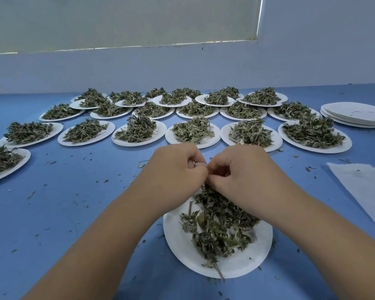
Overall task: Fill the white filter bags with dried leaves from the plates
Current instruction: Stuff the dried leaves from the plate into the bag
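Observation:
My left hand [178,167] and my right hand [238,169] meet above the far edge of a white paper plate [182,245] that carries a loose heap of dried leaves [219,226]. The fingers of both hands are curled and pinch a small white thing between them, seemingly a white filter bag [198,164]. Only slivers of it show, so whether it is open or holds leaves is hidden. Both forearms reach in from the bottom edge.
Several white plates heaped with dried leaves [139,129] stand in rows across the blue table [74,202]. A stack of empty plates [355,114] is at the far right. Flat white filter bags [364,187] lie at the right edge. Leaf crumbs litter the table.

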`<state>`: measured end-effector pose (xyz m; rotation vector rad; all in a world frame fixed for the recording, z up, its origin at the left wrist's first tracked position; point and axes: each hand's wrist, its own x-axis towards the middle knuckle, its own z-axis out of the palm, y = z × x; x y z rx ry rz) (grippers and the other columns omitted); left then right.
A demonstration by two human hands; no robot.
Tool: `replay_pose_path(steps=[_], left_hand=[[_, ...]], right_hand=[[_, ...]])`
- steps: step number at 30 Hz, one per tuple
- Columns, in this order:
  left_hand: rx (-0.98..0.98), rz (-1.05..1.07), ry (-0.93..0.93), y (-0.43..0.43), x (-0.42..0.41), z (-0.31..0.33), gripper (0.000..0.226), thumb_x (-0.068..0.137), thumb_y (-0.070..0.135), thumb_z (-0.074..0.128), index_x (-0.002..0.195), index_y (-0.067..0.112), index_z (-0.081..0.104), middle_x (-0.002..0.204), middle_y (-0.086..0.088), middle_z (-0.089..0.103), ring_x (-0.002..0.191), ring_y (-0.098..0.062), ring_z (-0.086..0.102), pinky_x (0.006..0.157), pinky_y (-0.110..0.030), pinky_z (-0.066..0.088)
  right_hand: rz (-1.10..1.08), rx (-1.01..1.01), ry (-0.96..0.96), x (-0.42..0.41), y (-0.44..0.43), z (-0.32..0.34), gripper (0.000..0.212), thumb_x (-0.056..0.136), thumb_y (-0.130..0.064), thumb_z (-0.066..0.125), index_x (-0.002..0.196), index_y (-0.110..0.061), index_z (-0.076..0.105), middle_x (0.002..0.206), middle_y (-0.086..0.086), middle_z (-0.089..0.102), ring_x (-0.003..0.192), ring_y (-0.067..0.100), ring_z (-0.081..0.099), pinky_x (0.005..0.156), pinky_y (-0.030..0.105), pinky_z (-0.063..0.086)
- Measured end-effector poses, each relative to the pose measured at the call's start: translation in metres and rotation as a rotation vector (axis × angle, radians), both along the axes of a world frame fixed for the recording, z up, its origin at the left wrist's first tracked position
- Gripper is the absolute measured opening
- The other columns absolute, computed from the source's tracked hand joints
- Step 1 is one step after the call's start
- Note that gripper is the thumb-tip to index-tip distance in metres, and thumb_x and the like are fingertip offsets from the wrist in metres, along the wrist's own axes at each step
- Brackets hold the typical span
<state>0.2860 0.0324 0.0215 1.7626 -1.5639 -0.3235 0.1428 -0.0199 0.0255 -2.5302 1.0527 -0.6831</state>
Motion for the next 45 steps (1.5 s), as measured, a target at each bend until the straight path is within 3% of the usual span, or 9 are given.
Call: replay_pose_path(steps=[5, 10, 13, 17, 29, 32, 37, 41, 45], left_hand=[[0.006, 0.014, -0.023, 0.000, 0.002, -0.002, 0.016, 0.083, 0.019, 0.061, 0.069, 0.024, 0.063, 0.044, 0.013, 0.051, 0.042, 0.000, 0.045, 0.044, -0.011, 0.035], [0.011, 0.028, -0.057, -0.001, 0.003, -0.005, 0.014, 0.083, 0.021, 0.059, 0.070, 0.026, 0.062, 0.047, 0.010, 0.050, 0.043, -0.004, 0.042, 0.045, -0.015, 0.037], [0.019, 0.016, -0.061, -0.001, 0.002, -0.004, 0.015, 0.084, 0.020, 0.058, 0.070, 0.025, 0.062, 0.045, 0.009, 0.048, 0.042, -0.006, 0.041, 0.046, -0.016, 0.037], [0.028, 0.008, -0.043, 0.001, 0.001, -0.003, 0.016, 0.085, 0.019, 0.058, 0.071, 0.024, 0.062, 0.042, 0.010, 0.047, 0.042, -0.005, 0.040, 0.044, -0.016, 0.035], [-0.040, -0.007, 0.016, 0.002, 0.000, 0.002, 0.021, 0.085, 0.016, 0.059, 0.067, 0.025, 0.063, 0.043, 0.013, 0.042, 0.045, -0.004, 0.041, 0.045, -0.012, 0.033], [-0.061, -0.028, 0.055, 0.003, -0.001, 0.004, 0.019, 0.086, 0.016, 0.061, 0.070, 0.024, 0.064, 0.043, 0.013, 0.043, 0.043, -0.003, 0.040, 0.044, -0.012, 0.031], [-0.066, -0.054, 0.123, 0.004, -0.004, 0.008, 0.015, 0.087, 0.016, 0.062, 0.076, 0.021, 0.069, 0.051, 0.006, 0.053, 0.056, -0.024, 0.053, 0.054, -0.038, 0.047], [-0.078, -0.029, 0.179, 0.004, -0.002, 0.009, 0.014, 0.088, 0.017, 0.063, 0.076, 0.020, 0.069, 0.049, 0.004, 0.052, 0.047, -0.013, 0.043, 0.051, -0.028, 0.036], [-0.061, -0.022, 0.228, 0.004, -0.002, 0.009, 0.014, 0.087, 0.019, 0.064, 0.075, 0.020, 0.069, 0.047, 0.008, 0.051, 0.047, -0.010, 0.043, 0.046, -0.022, 0.034]], right_hand=[[0.022, 0.083, -0.060, -0.016, -0.004, 0.012, 0.020, 0.077, -0.049, 0.058, 0.072, -0.031, 0.065, 0.069, -0.014, 0.062, 0.067, -0.001, 0.055, 0.053, 0.017, 0.038], [0.026, 0.119, 0.311, -0.025, 0.001, 0.015, 0.060, 0.055, -0.079, 0.055, 0.094, -0.035, 0.043, 0.099, -0.017, 0.043, 0.083, 0.002, 0.050, 0.072, 0.027, 0.048], [0.018, 0.096, 0.363, -0.018, 0.007, 0.011, 0.066, 0.057, -0.074, 0.068, 0.100, -0.031, 0.041, 0.099, -0.013, 0.045, 0.086, 0.008, 0.052, 0.076, 0.032, 0.049], [-0.011, 0.027, 0.338, -0.014, 0.006, 0.005, 0.049, 0.074, -0.058, 0.068, 0.101, -0.028, 0.041, 0.093, -0.009, 0.053, 0.081, 0.011, 0.054, 0.073, 0.036, 0.051], [-0.002, 0.083, -0.036, -0.015, -0.005, 0.007, 0.017, 0.076, -0.041, 0.073, 0.074, -0.038, 0.056, 0.069, -0.017, 0.057, 0.064, -0.003, 0.053, 0.055, 0.016, 0.038], [-0.025, 0.004, -0.054, -0.012, -0.003, 0.006, 0.007, 0.078, -0.032, 0.071, 0.078, -0.034, 0.064, 0.063, -0.016, 0.053, 0.059, -0.003, 0.049, 0.052, 0.015, 0.036], [-0.030, -0.105, 0.059, -0.006, 0.002, 0.006, 0.006, 0.082, -0.032, 0.066, 0.083, -0.026, 0.068, 0.066, -0.007, 0.054, 0.064, 0.009, 0.050, 0.056, 0.026, 0.041], [0.008, 0.041, -0.110, -0.012, 0.003, 0.010, 0.008, 0.080, -0.040, 0.069, 0.086, -0.036, 0.067, 0.067, -0.015, 0.060, 0.063, -0.001, 0.056, 0.055, 0.013, 0.041], [0.016, 0.115, -0.227, -0.015, 0.001, 0.011, 0.014, 0.078, -0.034, 0.075, 0.079, -0.033, 0.060, 0.071, -0.015, 0.063, 0.067, -0.003, 0.059, 0.059, 0.017, 0.048]])
